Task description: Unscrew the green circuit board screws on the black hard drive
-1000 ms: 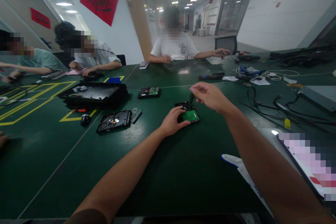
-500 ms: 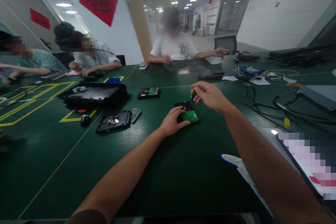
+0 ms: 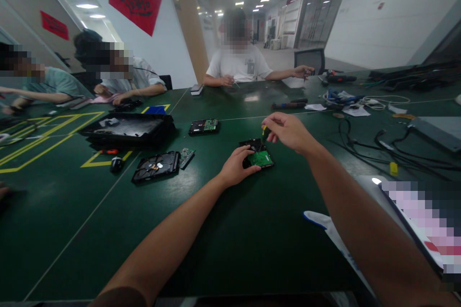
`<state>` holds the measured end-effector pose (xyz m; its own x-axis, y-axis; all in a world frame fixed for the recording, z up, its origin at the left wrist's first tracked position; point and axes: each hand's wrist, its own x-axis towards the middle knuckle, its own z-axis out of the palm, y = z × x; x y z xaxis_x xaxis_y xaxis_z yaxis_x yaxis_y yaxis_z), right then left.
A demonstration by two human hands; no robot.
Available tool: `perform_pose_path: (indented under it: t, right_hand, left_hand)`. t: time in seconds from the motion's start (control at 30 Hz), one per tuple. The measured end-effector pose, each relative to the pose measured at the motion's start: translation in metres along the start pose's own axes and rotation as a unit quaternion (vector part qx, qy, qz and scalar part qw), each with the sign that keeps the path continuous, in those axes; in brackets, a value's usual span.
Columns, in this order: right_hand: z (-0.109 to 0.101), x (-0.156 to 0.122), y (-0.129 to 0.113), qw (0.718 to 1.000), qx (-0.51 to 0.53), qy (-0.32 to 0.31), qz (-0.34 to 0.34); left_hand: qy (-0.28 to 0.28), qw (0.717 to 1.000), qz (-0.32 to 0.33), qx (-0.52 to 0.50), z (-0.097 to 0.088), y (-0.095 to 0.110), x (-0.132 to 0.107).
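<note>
A hard drive [image 3: 260, 159] with a green circuit board on top lies on the table in front of me. My left hand [image 3: 237, 165] grips its left side, thumb along the near edge and fingers over the far part. My right hand [image 3: 286, 130] is closed on a small screwdriver with a yellow and dark handle [image 3: 266, 132]. The shaft points down at the drive's board; where exactly its tip rests is too small to tell. Left of my left hand lie an opened drive casing [image 3: 157, 167] and a loose circuit board [image 3: 186, 157].
Another hard drive [image 3: 203, 126] lies farther back. A black tray [image 3: 126, 129] stands to the left, near a computer mouse [image 3: 116, 164]. Black cables [image 3: 374, 153] and a grey metal box [image 3: 439, 132] are on the right. A white glove [image 3: 334, 230] lies under my right forearm. Other people sit around the table.
My right hand has shifted very slightly, its fingers turning a little on the screwdriver handle. My left hand and the hard drive stay in place.
</note>
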<state>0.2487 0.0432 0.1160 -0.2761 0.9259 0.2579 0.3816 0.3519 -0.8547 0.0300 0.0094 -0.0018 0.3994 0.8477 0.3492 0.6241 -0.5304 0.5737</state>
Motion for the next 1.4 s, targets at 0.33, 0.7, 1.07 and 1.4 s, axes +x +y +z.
perform_pose_path:
  t: [0.33, 0.7, 1.07, 1.4]
  right_hand:
    - [-0.0014, -0.0007, -0.001, 0.998, -0.042, 0.043, -0.009]
    - [0.0005, -0.0009, -0.0032, 1.0, 0.002, 0.007, -0.004]
    - [-0.004, -0.0006, 0.0005, 0.997, -0.061, 0.042, -0.001]
    - [-0.0007, -0.0008, -0.0008, 1.0, 0.012, -0.01, -0.008]
  left_hand:
    - [0.002, 1.0, -0.001, -0.005, 0.0007, -0.0009, 0.0001]
    - [0.001, 1.0, 0.001, -0.002, -0.0003, 0.0003, -0.0002]
    - [-0.002, 1.0, -0.007, -0.007, -0.0001, -0.0007, 0.0002]
    - [0.003, 1.0, -0.002, -0.009, -0.0003, -0.0002, 0.0003]
